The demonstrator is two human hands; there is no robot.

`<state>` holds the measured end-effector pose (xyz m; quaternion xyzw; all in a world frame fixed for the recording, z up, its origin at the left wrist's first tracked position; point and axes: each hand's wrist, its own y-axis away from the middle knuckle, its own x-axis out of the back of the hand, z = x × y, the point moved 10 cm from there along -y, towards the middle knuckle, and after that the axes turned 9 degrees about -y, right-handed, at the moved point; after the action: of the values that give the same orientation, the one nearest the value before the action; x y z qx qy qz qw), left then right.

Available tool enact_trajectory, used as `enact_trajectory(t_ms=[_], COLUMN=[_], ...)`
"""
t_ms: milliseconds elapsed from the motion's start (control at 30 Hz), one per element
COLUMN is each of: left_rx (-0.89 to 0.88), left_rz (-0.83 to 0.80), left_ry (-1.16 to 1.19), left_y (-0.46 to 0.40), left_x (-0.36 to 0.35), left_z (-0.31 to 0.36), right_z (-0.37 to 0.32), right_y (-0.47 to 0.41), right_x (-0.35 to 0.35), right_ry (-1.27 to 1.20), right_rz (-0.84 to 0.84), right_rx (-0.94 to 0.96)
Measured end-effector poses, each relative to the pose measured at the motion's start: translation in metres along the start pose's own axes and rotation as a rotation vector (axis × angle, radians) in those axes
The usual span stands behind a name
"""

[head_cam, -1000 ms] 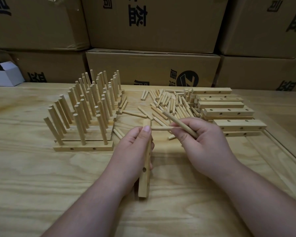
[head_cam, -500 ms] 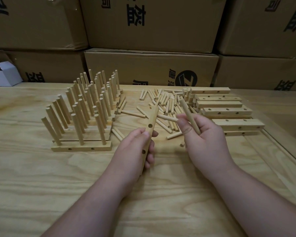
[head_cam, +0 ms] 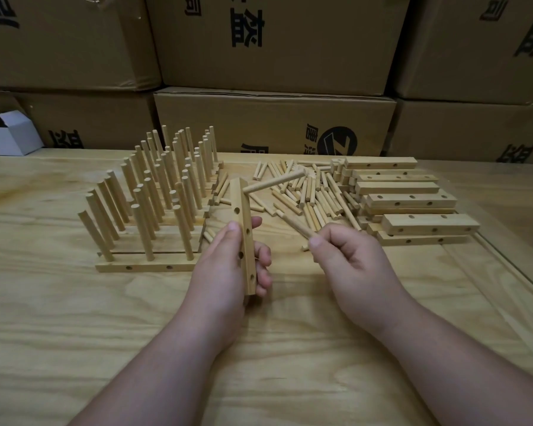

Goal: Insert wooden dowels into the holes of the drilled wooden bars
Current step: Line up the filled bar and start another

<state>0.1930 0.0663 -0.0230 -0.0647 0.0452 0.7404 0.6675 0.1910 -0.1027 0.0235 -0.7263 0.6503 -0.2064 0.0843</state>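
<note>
My left hand (head_cam: 228,265) grips a drilled wooden bar (head_cam: 244,229) and holds it nearly upright above the table, with its row of holes facing me. One dowel (head_cam: 274,181) sticks out to the right from the bar's upper end. My right hand (head_cam: 348,265) pinches a second dowel (head_cam: 296,224), which points up and left toward the bar without touching it. Loose dowels (head_cam: 314,195) lie in a heap behind my hands. Bare drilled bars (head_cam: 413,201) are stacked at the right.
Several finished bars with upright dowels (head_cam: 154,192) stand in rows at the left on the plywood table (head_cam: 74,318). Stacked cardboard boxes (head_cam: 274,118) form a wall behind the table. A small white open box (head_cam: 11,136) sits at the far left.
The bar was raised and turned more upright in my left hand. One dowel now stands in its upper hole, and my right hand has drawn back to the right with the other dowel.
</note>
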Motion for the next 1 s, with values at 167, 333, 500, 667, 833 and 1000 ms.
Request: enact_trajectory(t_ms=[167, 333, 500, 667, 833, 1000], left_rx=[-0.021, -0.029, -0.028, -0.023, -0.041, -0.045], left_rz=[-0.026, -0.036, -0.043, -0.053, -0.074, -0.073], left_ry=[-0.045, -0.058, -0.08, -0.108, -0.17, -0.184], left_y=[0.0, 0.0, 0.001, 0.001, 0.002, 0.002], left_x=[-0.004, -0.006, -0.007, -0.008, -0.011, -0.01], left_z=[0.001, 0.002, 0.002, 0.002, 0.003, 0.003], right_z=[0.009, 0.007, 0.006, 0.008, 0.004, -0.001], right_y=[0.003, 0.002, 0.002, 0.002, 0.002, 0.001], right_x=[-0.009, -0.011, -0.011, -0.009, -0.006, -0.001], right_ry=[-0.001, 0.048, 0.093, 0.009, -0.042, 0.01], right_rz=[-0.07, -0.086, -0.076, -0.043, -0.026, 0.025], right_rx=[-0.091, -0.042, -0.019, -0.034, -0.01, 0.034])
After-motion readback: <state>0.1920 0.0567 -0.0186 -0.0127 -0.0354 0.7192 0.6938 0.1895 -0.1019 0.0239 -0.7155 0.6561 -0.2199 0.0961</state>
